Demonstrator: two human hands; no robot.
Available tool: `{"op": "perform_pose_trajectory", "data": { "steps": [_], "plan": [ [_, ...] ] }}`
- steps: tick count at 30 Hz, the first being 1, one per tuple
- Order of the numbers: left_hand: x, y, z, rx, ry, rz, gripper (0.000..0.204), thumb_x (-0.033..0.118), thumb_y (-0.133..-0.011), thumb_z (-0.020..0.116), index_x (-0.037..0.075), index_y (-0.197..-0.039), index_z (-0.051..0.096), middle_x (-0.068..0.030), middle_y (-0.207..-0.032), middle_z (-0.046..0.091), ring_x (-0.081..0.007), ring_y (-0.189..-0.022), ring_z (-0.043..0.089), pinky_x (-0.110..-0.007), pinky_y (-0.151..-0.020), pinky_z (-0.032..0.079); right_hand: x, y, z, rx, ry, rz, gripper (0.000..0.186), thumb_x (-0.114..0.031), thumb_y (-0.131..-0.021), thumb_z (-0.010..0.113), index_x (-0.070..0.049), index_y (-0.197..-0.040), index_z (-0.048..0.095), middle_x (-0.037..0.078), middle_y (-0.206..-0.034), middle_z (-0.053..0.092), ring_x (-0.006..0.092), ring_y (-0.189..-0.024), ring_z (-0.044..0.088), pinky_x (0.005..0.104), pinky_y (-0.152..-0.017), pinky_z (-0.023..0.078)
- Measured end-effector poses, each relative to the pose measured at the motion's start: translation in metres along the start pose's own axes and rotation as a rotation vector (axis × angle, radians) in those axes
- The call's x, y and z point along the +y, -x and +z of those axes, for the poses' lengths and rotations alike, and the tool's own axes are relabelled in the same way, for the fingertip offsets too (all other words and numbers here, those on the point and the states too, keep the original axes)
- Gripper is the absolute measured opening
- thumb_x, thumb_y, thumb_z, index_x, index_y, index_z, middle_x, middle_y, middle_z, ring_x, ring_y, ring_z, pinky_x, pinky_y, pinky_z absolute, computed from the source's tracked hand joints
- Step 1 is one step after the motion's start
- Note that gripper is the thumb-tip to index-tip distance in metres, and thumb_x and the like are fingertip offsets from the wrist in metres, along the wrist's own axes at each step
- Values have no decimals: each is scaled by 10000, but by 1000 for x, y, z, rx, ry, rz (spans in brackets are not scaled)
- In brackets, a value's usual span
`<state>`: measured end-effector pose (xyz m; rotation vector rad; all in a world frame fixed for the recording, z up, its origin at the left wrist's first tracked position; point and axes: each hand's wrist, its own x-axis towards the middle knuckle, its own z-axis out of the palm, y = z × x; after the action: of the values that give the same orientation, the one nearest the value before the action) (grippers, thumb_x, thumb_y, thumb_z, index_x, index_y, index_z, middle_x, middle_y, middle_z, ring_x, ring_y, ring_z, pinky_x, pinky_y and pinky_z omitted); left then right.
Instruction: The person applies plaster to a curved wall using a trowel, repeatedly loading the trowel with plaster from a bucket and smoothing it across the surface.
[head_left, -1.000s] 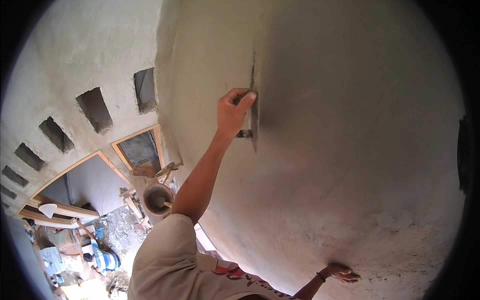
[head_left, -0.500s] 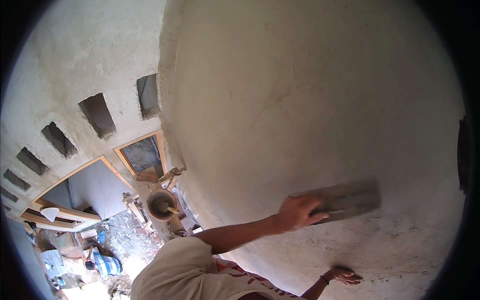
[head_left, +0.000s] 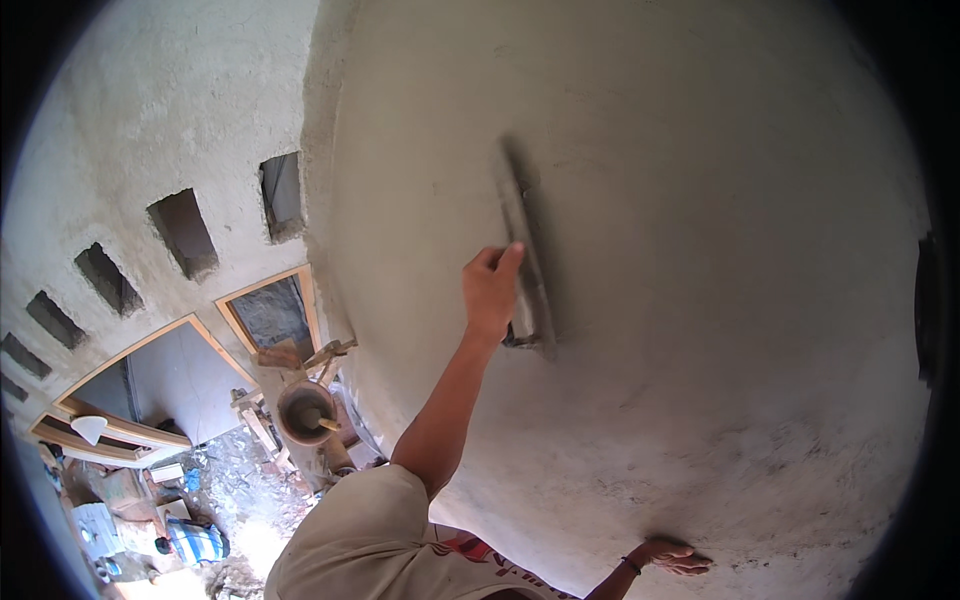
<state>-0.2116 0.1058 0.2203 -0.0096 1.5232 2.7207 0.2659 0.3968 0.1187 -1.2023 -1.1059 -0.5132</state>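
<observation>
My left hand point(head_left: 490, 285) is closed round the handle of a long metal trowel point(head_left: 513, 190), whose blade stands nearly upright against the grey plastered wall point(head_left: 720, 240), tilted a little. The blade is slightly blurred. My left arm reaches up from the lower middle. At the lower right, my right hand point(head_left: 670, 557) lies against the rougher, speckled part of the same wall with its fingers apart, holding nothing that I can see; a dark bracelet circles that wrist.
Left, a plank platform point(head_left: 275, 355) carries a round bucket point(head_left: 285, 420) with a handled tool in it. Beyond are a wall point(head_left: 130, 90) with rectangular holes, wooden-framed openings point(head_left: 225, 315), and far below a co-worker point(head_left: 195, 540) in blue checks on a littered floor point(head_left: 240, 470).
My left hand swept the trowel down and right, turning it near level, then brought it back up near upright, a little lower than a second ago. My right hand stays on the wall.
</observation>
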Motion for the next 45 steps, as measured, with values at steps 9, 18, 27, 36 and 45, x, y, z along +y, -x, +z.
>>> {"op": "perform_pose_trajectory", "data": {
  "steps": [9,18,27,36,45],
  "plan": [
    [137,97,124,-457,-587,692,421,374,-836,669,-39,-901,618,-190,-701,618,-266,-578,627,-349,-537,505,-1,-4,-6,-13,21,48,756,-621,-936,104,-108,-1479,221,196,-1517,178,351,-1402,148,562,-1092,153],
    [27,210,90,-801,-450,773,433,416,-829,660,19,-991,600,-162,-910,653,-280,-716,674,-367,-575,547,11,-4,0,-74,-35,39,765,-626,-937,122,-90,-1478,202,199,-1519,157,339,-1413,106,556,-1104,138],
    [-153,47,-113,223,233,-351,316,342,-910,594,62,-778,530,36,-519,346,-94,-362,395,-257,-317,328,-11,8,-11,-148,-25,43,784,-629,-928,84,-82,-1487,141,183,-1529,131,326,-1425,77,552,-1123,107],
    [-10,133,69,-123,-377,429,378,318,-820,689,-23,-976,643,-146,-788,683,-209,-655,646,-323,-618,507,6,-7,-11,-136,-64,13,738,-588,-951,134,-84,-1490,129,184,-1535,103,336,-1424,66,571,-1117,87],
    [-32,276,106,-783,-609,888,433,392,-796,711,36,-1019,605,-95,-808,656,-188,-595,649,-317,-493,515,-12,-1,-16,-193,-152,41,749,-598,-947,174,-73,-1481,162,233,-1520,97,364,-1417,63,582,-1098,116]
  ]
}}
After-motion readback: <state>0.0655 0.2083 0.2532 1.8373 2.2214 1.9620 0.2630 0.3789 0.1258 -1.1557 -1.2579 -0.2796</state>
